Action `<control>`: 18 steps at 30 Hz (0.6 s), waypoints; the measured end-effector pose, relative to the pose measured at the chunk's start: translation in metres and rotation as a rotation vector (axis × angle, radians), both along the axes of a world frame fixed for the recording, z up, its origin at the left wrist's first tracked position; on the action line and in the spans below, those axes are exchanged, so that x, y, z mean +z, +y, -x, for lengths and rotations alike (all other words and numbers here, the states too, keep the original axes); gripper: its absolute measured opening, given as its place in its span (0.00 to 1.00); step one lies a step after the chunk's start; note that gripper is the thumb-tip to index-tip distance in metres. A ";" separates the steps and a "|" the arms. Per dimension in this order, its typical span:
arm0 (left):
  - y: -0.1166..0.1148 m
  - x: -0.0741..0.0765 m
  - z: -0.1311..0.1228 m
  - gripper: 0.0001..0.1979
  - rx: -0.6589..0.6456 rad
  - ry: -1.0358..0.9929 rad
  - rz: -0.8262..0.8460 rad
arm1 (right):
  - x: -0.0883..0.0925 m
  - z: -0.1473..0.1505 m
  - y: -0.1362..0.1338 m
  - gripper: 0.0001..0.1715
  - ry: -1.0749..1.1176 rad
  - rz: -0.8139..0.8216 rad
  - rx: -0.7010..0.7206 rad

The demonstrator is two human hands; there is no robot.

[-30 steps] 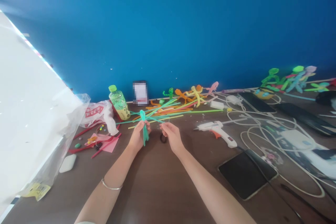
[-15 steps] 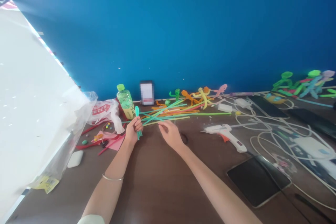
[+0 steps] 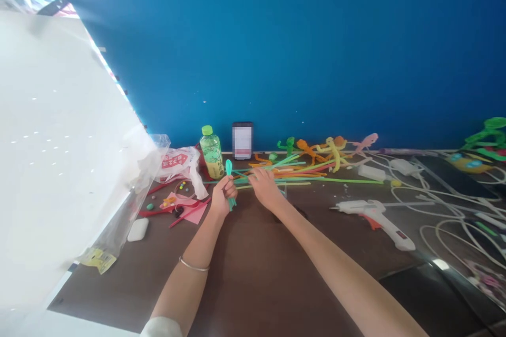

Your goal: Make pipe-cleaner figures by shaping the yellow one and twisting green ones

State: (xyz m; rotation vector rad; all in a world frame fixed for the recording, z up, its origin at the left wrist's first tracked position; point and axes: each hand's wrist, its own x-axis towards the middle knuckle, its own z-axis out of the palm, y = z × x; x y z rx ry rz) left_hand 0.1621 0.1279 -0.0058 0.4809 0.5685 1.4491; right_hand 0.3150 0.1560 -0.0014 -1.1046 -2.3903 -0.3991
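Observation:
A bundle of teal pipe cleaners [image 3: 229,167] stands up from my left hand [image 3: 223,196], bent into a narrow loop at the top with loose ends below the fist. Those fingers are closed around it. To the right, my right hand [image 3: 265,187] reaches over the near left part of a pile of pipe cleaners [image 3: 296,171] in green, orange, red and yellow. Its fingers are stretched forward and slightly bent, at the teal strands; whether the fingertips touch them I cannot make out. Behind the pile stand bent pipe cleaner figures, among them a yellow figure [image 3: 334,152].
A green-capped bottle [image 3: 212,155] and a phone [image 3: 242,142] stand near the blue wall. Left lie a plastic bag [image 3: 177,163], pink paper [image 3: 194,214] and a white case [image 3: 138,229]. A glue gun [image 3: 379,218], white cables [image 3: 430,226] and a dark tablet [image 3: 419,295] are to the right.
The view has turned left, so everything appears farther right. My right hand has moved forward and closer to my left hand, onto the pile. My left hand still grips the teal bundle.

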 end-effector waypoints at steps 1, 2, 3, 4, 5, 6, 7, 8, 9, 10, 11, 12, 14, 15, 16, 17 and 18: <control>0.000 0.000 0.000 0.06 -0.004 0.006 -0.011 | 0.002 -0.003 -0.001 0.17 0.032 -0.008 -0.003; 0.000 0.000 -0.001 0.07 -0.005 0.022 -0.025 | 0.005 -0.006 -0.002 0.17 0.067 -0.018 0.000; 0.000 0.000 -0.002 0.07 -0.003 0.050 -0.041 | 0.009 -0.009 -0.003 0.17 0.104 -0.032 0.010; -0.001 0.000 -0.004 0.08 0.002 0.089 -0.060 | 0.012 -0.011 -0.006 0.17 0.141 -0.053 0.021; -0.001 0.001 -0.006 0.09 0.013 0.139 -0.077 | 0.015 -0.012 -0.009 0.16 0.179 -0.078 0.032; -0.002 0.001 -0.009 0.10 0.026 0.197 -0.092 | 0.018 -0.012 -0.013 0.16 0.208 -0.104 0.045; -0.004 0.001 -0.011 0.11 0.040 0.258 -0.105 | 0.020 -0.012 -0.017 0.15 0.229 -0.129 0.056; -0.005 0.000 -0.014 0.12 0.052 0.320 -0.121 | 0.020 -0.011 -0.022 0.15 0.245 -0.150 0.060; -0.007 -0.001 -0.018 0.13 0.062 0.384 -0.141 | 0.019 -0.010 -0.027 0.15 0.258 -0.168 0.056; -0.008 -0.002 -0.020 0.15 0.068 0.450 -0.167 | 0.017 -0.009 -0.031 0.15 0.273 -0.181 0.042; -0.010 -0.004 -0.023 0.17 0.072 0.517 -0.196 | 0.014 -0.008 -0.036 0.14 0.292 -0.189 0.022; -0.011 -0.005 -0.026 0.18 0.076 0.583 -0.225 | 0.010 -0.007 -0.039 0.14 0.318 -0.190 -0.003; -0.014 -0.007 -0.030 0.19 0.089 0.693 -0.266 | 0.001 -0.007 -0.044 0.13 0.386 -0.172 -0.050; -0.015 -0.007 -0.031 0.19 0.099 0.731 -0.275 | -0.003 -0.007 -0.046 0.13 0.421 -0.157 -0.066; -0.017 -0.007 -0.033 0.19 0.109 0.757 -0.280 | -0.006 -0.007 -0.047 0.13 0.453 -0.142 -0.079; -0.018 -0.006 -0.034 0.19 0.119 0.774 -0.279 | -0.008 -0.008 -0.048 0.14 0.482 -0.129 -0.091; -0.020 -0.005 -0.035 0.18 0.126 0.781 -0.274 | -0.010 -0.008 -0.049 0.14 0.508 -0.120 -0.104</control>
